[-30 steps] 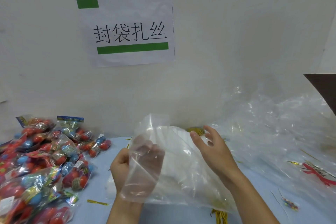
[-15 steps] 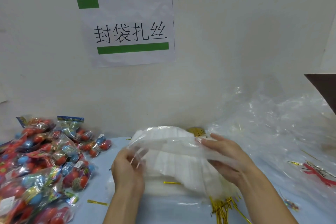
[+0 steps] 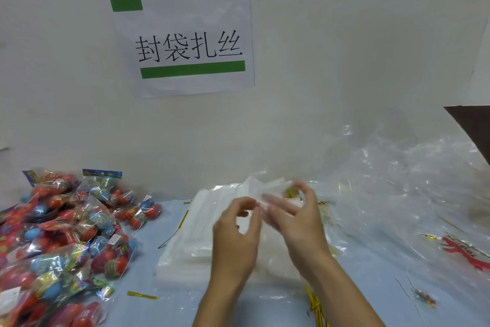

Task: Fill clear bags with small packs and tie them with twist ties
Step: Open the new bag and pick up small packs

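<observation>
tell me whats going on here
A person is working at a clear bag with both hands over a stack of bags; the left hand and right hand seem to pinch its edge. No packs are in it yet. The packs lie piled at left, twist ties near the right wrist.

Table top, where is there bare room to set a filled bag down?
Bare blue table shows in front, between the pile of small packs and the stack of clear bags, with one loose twist tie on it. A narrower strip lies beyond, by the wall. The right side is crowded with loose plastic film.
</observation>
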A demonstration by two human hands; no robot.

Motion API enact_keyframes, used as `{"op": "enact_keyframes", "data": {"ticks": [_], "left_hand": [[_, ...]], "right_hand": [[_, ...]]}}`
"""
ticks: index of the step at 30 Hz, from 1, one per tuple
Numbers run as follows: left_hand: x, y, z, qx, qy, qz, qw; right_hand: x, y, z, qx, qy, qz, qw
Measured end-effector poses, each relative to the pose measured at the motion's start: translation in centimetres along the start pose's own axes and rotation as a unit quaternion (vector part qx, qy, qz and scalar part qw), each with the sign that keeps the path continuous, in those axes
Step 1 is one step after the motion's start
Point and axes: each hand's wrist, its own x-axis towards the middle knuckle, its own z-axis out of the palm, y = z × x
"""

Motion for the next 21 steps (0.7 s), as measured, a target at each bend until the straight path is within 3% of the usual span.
{"op": "enact_keyframes", "data": {"ticks": [2,7,10,14,18,21], "left_hand": [[-0.3,-0.6,0.4,0.03,-0.056,-0.02,0.998],[-0.3,-1.2,0.1,0.052,-0.059,-0.061,0.995],[-0.4,-0.6,0.2,0.022,-0.082,-0.072,0.994],[-0.4,-0.2,0.2,-0.043,-0.129,-0.065,0.989],[0.1,-0.4,-0.5,-0.087,-0.123,-0.087,0.985],[0.2,-0.4,-0.6,-0.046,-0.06,-0.106,0.991]], "right_hand": [[-0.2,0.5,0.1,-0.093,-0.028,0.01,0.995],[0.6,-0.3,-2.1,-0.251,0.075,0.019,0.965],[0.7,-0.4,-2.2,-0.224,0.087,0.034,0.97],[0.4,-0.1,-0.8,-0.174,0.045,0.023,0.983],[0.2,-0.4,-0.8,-0.182,0.01,0.021,0.983],[0.2,-0.7,-1.1,-0.234,0.0,0.02,0.972]]}}
